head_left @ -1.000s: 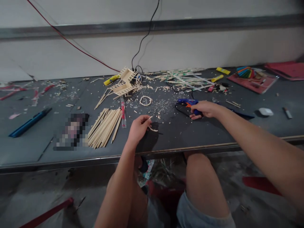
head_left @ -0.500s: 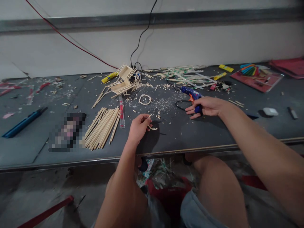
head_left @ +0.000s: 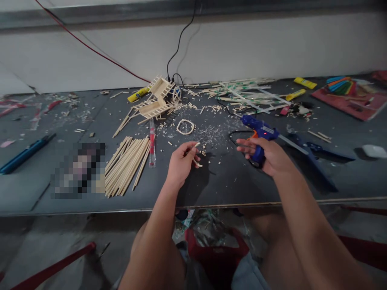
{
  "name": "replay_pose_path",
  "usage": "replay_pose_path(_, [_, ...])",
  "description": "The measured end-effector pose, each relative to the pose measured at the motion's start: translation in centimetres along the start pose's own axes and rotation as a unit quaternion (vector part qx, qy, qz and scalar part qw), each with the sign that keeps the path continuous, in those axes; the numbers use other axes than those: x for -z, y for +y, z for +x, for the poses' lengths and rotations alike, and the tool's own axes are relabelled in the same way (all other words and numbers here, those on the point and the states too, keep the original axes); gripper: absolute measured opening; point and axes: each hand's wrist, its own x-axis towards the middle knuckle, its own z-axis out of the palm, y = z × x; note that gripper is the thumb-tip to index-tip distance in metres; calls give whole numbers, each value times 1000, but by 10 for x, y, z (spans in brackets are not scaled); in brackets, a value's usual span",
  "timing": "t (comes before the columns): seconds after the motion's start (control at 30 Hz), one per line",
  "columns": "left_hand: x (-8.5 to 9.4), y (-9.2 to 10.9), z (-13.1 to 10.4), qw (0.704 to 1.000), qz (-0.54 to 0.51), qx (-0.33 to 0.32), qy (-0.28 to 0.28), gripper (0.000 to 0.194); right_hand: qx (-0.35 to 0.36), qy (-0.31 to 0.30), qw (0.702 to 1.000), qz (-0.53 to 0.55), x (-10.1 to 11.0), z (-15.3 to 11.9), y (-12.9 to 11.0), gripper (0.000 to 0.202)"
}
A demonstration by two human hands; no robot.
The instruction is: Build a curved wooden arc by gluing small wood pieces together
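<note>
My left hand is closed in a pinch on a pale curved piece of short stick bits, partly hidden by the fingers. My right hand has its fingers around the handle of a blue hot glue gun with an orange trigger. A small red light glows on the gun's side, and a clear glue stick sticks out of its back. Beyond my left hand lies a ring of small stick pieces on the dark table.
A bundle of wooden sticks lies left, near a blurred-out dark object. Behind stands a small stick-built cart. Green-marked sticks, yellow tubes and a dark blue tool lie right. Scraps litter the table.
My right hand has closed around the glue gun's handle, where its fingers were looser before. My left hand keeps its curved piece. The view has shifted to the right.
</note>
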Motion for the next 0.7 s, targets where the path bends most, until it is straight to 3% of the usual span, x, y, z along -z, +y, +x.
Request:
replay_pose_path(0.2, [20, 5, 2, 998, 8, 50, 38, 22, -7, -21, 996, -82, 5, 1, 5, 23])
replay_pose_path(0.3, [26, 8, -6, 997, 24, 71, 19, 16, -37, -38, 996, -78, -2, -1, 2, 27])
replay_pose_path(0.47, [16, 10, -22, 989, 39, 118, -79, 21, -69, -43, 995, -63, -20, -10, 2, 23])
replay_pose_path(0.7, [0, 12, -25, 996, 22, 71, -46, 19, -32, -44, 993, -100, -24, -32, 12, 22])
